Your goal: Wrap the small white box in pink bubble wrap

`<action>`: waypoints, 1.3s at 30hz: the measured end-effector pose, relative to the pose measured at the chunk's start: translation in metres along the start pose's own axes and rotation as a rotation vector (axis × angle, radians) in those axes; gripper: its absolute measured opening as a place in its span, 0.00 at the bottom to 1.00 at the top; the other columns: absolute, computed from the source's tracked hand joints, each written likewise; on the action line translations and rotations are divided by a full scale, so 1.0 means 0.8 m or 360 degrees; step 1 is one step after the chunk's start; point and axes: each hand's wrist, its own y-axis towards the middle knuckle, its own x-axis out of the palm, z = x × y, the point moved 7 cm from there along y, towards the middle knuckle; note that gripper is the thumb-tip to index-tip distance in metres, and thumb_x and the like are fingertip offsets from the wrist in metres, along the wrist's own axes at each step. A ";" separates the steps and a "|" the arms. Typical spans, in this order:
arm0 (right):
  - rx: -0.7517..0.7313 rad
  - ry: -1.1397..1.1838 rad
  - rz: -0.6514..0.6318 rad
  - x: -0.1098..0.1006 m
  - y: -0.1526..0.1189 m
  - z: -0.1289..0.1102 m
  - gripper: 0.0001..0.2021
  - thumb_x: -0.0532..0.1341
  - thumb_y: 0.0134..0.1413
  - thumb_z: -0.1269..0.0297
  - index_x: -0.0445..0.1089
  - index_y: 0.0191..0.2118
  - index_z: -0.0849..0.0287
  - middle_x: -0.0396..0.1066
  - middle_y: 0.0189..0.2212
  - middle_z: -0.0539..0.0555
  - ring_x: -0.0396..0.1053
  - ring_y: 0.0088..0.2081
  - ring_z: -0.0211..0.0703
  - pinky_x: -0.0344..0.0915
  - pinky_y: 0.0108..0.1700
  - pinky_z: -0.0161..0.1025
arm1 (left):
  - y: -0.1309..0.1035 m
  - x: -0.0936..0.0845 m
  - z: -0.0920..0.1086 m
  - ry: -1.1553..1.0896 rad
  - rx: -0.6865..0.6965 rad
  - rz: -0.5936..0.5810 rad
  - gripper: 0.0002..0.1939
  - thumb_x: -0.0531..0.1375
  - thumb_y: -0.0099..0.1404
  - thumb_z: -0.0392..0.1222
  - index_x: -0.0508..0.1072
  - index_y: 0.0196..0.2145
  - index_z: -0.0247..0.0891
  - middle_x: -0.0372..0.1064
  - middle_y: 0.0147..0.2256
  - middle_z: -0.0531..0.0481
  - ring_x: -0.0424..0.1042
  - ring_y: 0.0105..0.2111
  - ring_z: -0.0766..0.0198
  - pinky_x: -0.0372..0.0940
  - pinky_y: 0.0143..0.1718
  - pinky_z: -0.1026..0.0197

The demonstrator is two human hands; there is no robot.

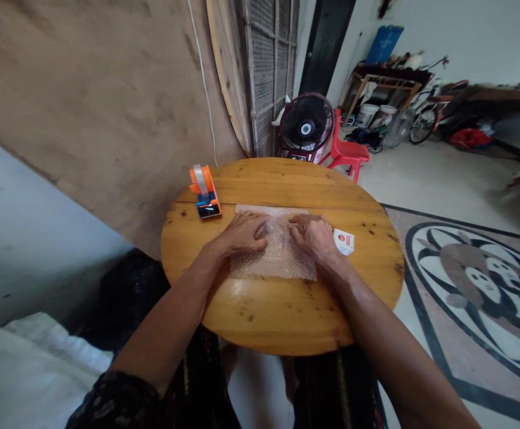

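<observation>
A sheet of clear bubble wrap [273, 265] lies spread on the round wooden table [246, 313]. My left hand [244, 232] rests on its left side, fingers stretched out and thumb held apart. On the right side of the sheet, my right hand [312, 234] has its fingers curled in against the bubble wrap, gripping it; the fingertips are partly hidden. A small white box [344, 242] with a red mark sits just right of my right hand. Toward the back left stands an orange and blue tape dispenser [205, 192] with a roll of clear tape.
Behind the table are a dark red fan [307, 126] and a red plastic chair [348, 152]. A large wooden board [108, 77] leans at the left. A patterned floor panel [479, 286] lies to the right, with a bicycle [424, 122] farther back.
</observation>
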 end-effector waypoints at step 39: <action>0.0517 0.1036 0.0398 -0.091 -0.076 0.085 0.26 0.68 0.43 0.49 0.69 0.48 0.55 0.74 0.39 0.56 0.72 0.40 0.50 0.68 0.44 0.47 | -0.006 -0.009 0.003 -0.0156 0.0011 0.0063 0.44 0.58 0.56 0.45 0.46 0.67 0.37 0.60 0.61 0.38 0.60 0.59 0.46 0.55 0.59 0.46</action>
